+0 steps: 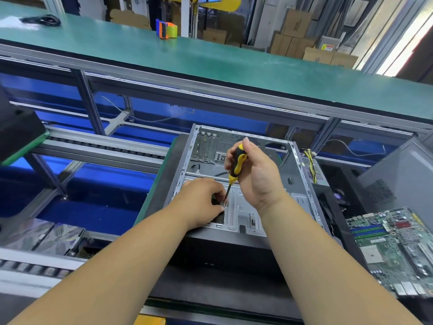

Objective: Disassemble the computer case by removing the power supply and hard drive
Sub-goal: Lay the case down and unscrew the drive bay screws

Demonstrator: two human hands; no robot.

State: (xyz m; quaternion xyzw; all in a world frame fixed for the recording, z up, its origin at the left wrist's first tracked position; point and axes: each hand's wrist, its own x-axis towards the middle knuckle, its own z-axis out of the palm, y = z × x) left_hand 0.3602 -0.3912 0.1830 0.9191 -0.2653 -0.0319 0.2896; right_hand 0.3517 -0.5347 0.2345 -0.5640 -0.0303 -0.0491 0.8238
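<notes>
An open grey computer case (297, 174) lies on its side in front of me, its inside mostly bare metal. My right hand (257, 177) grips a black and yellow screwdriver (236, 165), held upright with the tip down on the drive bracket (243, 209). My left hand (201, 202) rests on the bracket with its fingertips pinching around the screwdriver tip, where a small screw seems to sit. A power supply (314, 167) with yellow cables lies just outside the case's right wall. The hard drive is hidden by my left hand.
A green motherboard (396, 245) lies at the right, beside a grey side panel (403, 174). Silver antistatic bags (46, 235) sit at the lower left. A green workbench (210, 55) runs across the back with a tape dispenser (166, 29). Roller rails cross at left.
</notes>
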